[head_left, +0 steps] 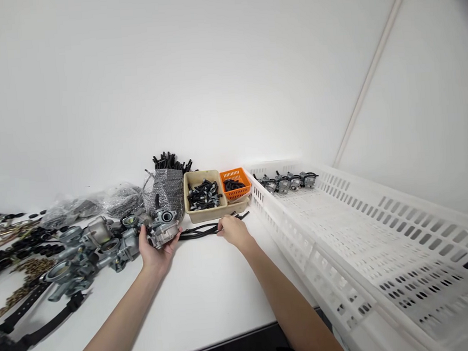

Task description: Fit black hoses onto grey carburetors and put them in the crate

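My left hand is closed around a grey metal carburetor, lifted just above the white table, with a short black hose standing up from it. My right hand is on a small bunch of thin black hoses lying on the table, its fingers pinched at their right part. The fingertips are partly hidden, so how many hoses are gripped cannot be made out. Behind the right hand stands a beige bin of small black and metal parts. Several more carburetors lie left of my left hand.
An orange basket holds black pieces. The large white crate on the right has a row of carburetors at its far end. Bubble wrap, black tubes, brass parts and a black strap are also on the table.
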The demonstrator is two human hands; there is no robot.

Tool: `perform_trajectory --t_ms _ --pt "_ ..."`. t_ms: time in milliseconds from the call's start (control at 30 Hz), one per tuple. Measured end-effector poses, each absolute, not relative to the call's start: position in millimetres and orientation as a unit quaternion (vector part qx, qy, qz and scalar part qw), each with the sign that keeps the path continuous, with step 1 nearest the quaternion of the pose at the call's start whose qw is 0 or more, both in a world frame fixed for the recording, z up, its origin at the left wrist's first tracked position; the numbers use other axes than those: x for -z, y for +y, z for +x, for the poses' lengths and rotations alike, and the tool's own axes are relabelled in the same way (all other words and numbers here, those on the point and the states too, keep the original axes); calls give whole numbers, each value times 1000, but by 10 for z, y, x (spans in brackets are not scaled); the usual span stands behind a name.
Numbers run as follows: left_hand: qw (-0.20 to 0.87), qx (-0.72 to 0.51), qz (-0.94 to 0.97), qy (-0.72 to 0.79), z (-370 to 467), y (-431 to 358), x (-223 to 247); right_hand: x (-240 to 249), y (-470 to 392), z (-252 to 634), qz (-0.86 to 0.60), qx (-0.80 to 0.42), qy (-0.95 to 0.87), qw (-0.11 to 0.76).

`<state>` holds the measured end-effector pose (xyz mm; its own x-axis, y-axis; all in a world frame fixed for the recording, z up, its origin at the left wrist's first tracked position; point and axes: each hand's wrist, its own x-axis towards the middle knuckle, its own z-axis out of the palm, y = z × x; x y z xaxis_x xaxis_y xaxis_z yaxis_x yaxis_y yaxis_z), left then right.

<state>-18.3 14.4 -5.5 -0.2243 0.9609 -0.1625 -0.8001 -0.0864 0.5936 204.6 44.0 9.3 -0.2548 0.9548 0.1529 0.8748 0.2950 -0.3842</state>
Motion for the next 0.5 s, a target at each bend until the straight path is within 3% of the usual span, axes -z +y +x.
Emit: perform_trajectory --t_ms 233,500 --pt "631 -693 162 309 -171 148 77 -127 466 2075 -572 -144 -775 225" --pt "636 -689 157 308 -166 151 62 -208 688 2145 -500 -358 -623 483"
